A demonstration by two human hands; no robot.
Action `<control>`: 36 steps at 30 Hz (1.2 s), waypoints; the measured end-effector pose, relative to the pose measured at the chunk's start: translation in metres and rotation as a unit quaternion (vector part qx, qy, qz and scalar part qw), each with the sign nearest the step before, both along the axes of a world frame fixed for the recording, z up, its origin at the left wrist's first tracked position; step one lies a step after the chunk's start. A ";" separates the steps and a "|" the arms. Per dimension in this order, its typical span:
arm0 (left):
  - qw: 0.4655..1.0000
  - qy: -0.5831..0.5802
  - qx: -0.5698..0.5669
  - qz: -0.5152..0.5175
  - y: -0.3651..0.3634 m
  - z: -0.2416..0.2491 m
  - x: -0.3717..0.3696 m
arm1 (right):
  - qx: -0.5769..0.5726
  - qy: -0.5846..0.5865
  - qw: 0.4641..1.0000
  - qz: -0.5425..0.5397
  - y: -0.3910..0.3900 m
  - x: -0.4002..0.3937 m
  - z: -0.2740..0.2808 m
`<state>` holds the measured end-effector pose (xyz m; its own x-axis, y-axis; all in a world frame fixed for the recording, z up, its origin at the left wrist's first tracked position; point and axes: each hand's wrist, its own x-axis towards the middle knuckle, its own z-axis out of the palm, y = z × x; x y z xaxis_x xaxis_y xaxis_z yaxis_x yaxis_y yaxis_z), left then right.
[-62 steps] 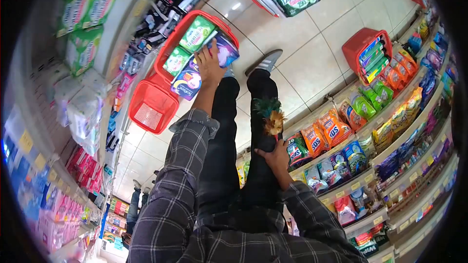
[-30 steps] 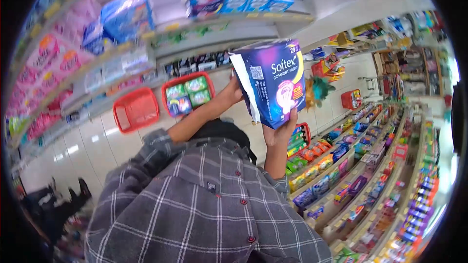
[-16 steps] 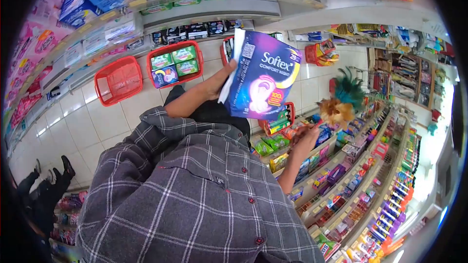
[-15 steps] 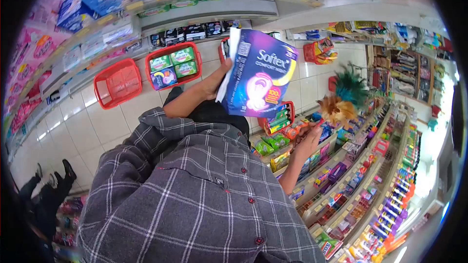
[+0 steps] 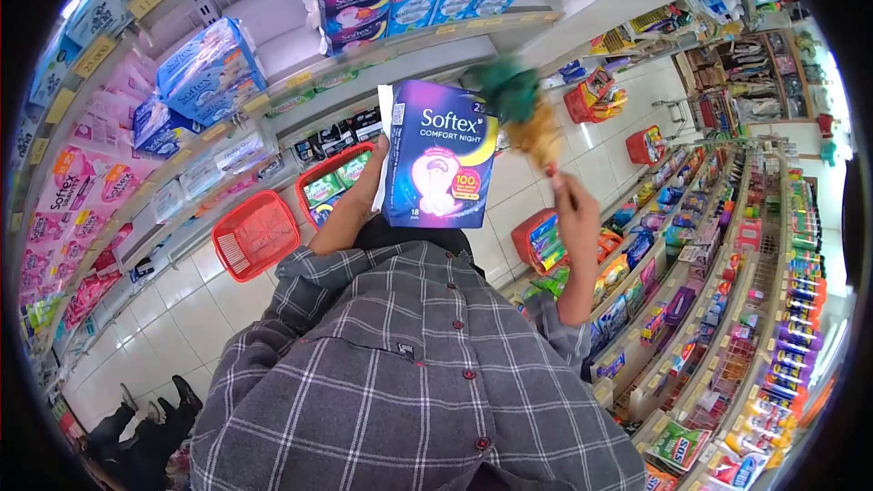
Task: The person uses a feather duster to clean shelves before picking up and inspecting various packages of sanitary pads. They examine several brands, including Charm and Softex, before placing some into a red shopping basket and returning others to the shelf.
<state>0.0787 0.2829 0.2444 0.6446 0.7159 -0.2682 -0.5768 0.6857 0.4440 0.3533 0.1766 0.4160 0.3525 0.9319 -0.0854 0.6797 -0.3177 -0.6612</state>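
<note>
My left hand (image 5: 362,191) grips a purple and blue pack of Softex sanitary pads (image 5: 443,159) by its left side, with the printed front turned up towards me. Fingers wrapped round its handle, my right hand (image 5: 576,209) holds a feather duster (image 5: 523,109). Its green and tan feathers reach the pack's upper right corner in this view and are smeared by motion. Behind my left forearm, a red basket (image 5: 314,184) with green packs is partly hidden.
Another red basket (image 5: 256,235) stands on the tiled floor at left. Shelves of Softex packs (image 5: 355,0) run ahead, and a long shelf (image 5: 673,309) of goods lies at right. More baskets (image 5: 596,100) stand further off. Another person's legs (image 5: 150,427) show at lower left.
My right hand has raised the feather duster up and left to the pack's corner. The pack has turned more upright and shifted slightly left. The view has shifted, showing more of the upper shelf.
</note>
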 end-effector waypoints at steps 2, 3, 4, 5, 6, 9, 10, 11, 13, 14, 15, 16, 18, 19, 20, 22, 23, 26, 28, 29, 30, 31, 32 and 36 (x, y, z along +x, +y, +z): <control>0.999 0.017 0.021 0.028 -0.003 0.008 -0.004 | 0.097 0.012 0.994 -0.055 0.020 0.018 -0.010; 0.997 0.049 0.029 0.043 0.000 0.011 -0.007 | 0.092 0.044 0.994 -0.035 0.027 0.012 -0.007; 0.995 0.081 0.031 0.055 0.000 0.010 -0.012 | 0.080 0.076 0.994 -0.018 0.024 0.003 0.000; 0.998 0.032 0.051 0.034 0.000 0.002 -0.017 | 0.061 0.108 0.992 -0.006 0.016 -0.007 0.005; 0.999 0.016 0.027 0.008 0.000 -0.004 -0.024 | 0.022 0.112 0.991 0.065 0.006 -0.021 0.009; 0.910 -0.404 0.056 -0.073 0.021 -0.066 -0.013 | -0.054 0.122 0.968 0.212 0.006 -0.054 0.010; 0.946 -0.315 0.056 -0.046 0.018 -0.059 -0.018 | -0.069 0.131 0.965 0.217 0.009 -0.058 0.005; 0.973 -0.223 0.056 -0.017 0.012 -0.053 -0.025 | -0.085 0.140 0.961 0.223 0.012 -0.061 -0.003; 0.997 -0.034 0.053 0.041 0.001 -0.008 -0.034 | -0.016 0.139 0.977 0.160 0.031 -0.038 -0.034; 0.995 0.060 0.050 0.068 -0.002 0.004 -0.037 | 0.017 0.138 0.982 0.127 0.041 -0.026 -0.046; 0.996 0.054 0.025 0.063 -0.002 0.009 -0.036 | 0.033 0.138 0.986 0.089 0.048 -0.018 -0.051; 0.997 0.038 0.020 0.065 -0.003 0.009 -0.035 | 0.047 0.137 0.988 0.050 0.055 -0.012 -0.054; 0.997 0.004 0.011 0.071 -0.003 0.011 -0.034 | 0.063 0.154 0.986 0.026 0.054 -0.015 -0.050; 0.996 0.014 0.019 0.087 -0.004 0.013 -0.033 | 0.066 0.173 0.982 0.041 0.048 -0.027 -0.038; 0.995 0.016 0.020 0.093 -0.004 0.010 -0.033 | 0.068 0.192 0.977 0.055 0.040 -0.037 -0.031; 0.995 0.008 0.016 0.096 -0.003 0.002 -0.034 | 0.026 0.185 0.971 0.148 0.024 -0.047 -0.022; 0.995 -0.006 0.010 0.095 -0.001 -0.007 -0.035 | -0.012 0.183 0.965 0.188 0.018 -0.056 -0.008; 0.996 -0.014 0.004 0.084 0.001 -0.012 -0.035 | -0.028 0.157 0.963 0.215 0.014 -0.060 -0.004; 0.997 -0.002 0.006 0.077 0.000 -0.008 -0.033 | 0.035 0.145 0.975 0.163 0.020 -0.035 -0.044; 0.998 0.005 0.010 0.069 0.001 -0.003 -0.031 | 0.033 0.155 0.982 0.107 0.025 -0.023 -0.059; 0.998 0.010 0.014 0.052 -0.001 0.005 -0.030 | 0.030 0.165 0.984 0.052 0.032 -0.009 -0.073; 0.999 0.006 0.020 0.049 -0.002 0.008 -0.028 | 0.028 0.175 0.984 -0.001 0.036 -0.006 -0.075; 0.999 0.002 0.026 0.047 -0.002 0.010 -0.026 | 0.038 0.229 0.973 -0.012 0.033 -0.010 -0.077; 0.998 0.040 0.038 0.035 -0.004 0.016 -0.019 | 0.078 0.447 0.890 0.040 0.028 -0.061 -0.079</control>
